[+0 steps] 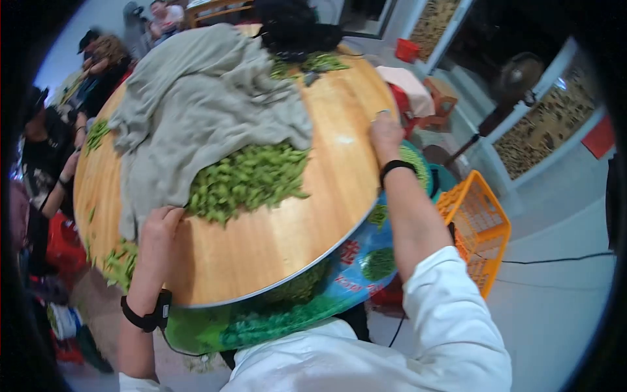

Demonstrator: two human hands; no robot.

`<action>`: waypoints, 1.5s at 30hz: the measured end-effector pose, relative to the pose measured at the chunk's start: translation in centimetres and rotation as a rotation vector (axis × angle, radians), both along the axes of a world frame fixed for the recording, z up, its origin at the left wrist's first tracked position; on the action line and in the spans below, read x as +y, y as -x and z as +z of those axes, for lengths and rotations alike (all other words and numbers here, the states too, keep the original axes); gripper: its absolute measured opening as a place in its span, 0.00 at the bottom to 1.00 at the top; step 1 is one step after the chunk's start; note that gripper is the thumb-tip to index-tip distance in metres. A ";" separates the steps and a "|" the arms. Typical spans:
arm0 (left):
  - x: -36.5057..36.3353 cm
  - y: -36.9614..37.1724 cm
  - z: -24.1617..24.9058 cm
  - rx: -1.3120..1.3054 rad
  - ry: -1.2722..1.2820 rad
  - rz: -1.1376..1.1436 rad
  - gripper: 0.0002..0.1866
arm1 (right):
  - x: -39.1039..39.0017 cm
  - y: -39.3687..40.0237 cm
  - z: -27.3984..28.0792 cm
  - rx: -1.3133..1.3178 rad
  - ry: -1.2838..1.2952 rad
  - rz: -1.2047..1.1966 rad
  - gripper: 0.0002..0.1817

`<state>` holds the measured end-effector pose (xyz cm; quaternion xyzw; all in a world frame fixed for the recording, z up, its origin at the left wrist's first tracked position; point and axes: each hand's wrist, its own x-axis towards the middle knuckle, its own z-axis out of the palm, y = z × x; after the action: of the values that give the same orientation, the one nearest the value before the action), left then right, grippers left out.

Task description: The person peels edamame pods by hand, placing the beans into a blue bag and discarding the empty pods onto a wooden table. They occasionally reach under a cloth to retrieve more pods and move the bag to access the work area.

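My left hand (pixel 160 232) is closed at the lower edge of a grey cloth (pixel 209 98), its fingertips beside the pods. Whether it pinches the cloth or a pod is hidden. The cloth lies rumpled over a large mound on the round wooden table (pixel 346 144). From under its front edge spreads a pile of green bean pods (pixel 248 183). My right hand (pixel 386 134) rests at the table's right rim with its fingers curled. What those fingers hold, if anything, I cannot make out.
Other people sit along the left (pixel 46 144). A dark bundle (pixel 290 29) lies on the table's far side. Below the right rim are a tub of green beans (pixel 415 163) and an orange crate (pixel 483 225). A printed green sack (pixel 261 326) lies under the near edge.
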<state>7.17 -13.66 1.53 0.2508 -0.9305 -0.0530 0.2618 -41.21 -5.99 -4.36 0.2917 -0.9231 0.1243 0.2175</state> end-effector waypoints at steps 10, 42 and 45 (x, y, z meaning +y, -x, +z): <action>-1.5 1.3 -2.2 -0.220 0.048 0.223 0.04 | 0.1 -0.4 0.7 -0.093 0.057 0.031 0.12; 11.9 3.8 -1.6 1.034 -1.707 -0.164 0.12 | 14.8 -31.8 6.2 -1.618 0.408 0.877 0.08; 12.2 4.1 -1.9 1.006 -1.663 -0.194 0.12 | 14.8 -31.6 6.4 -1.628 0.413 0.845 0.07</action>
<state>3.08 -1.46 -0.33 0.2261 -0.3925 -0.8146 0.3623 -9.58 8.86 2.01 0.3817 -0.5685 0.5200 -0.5106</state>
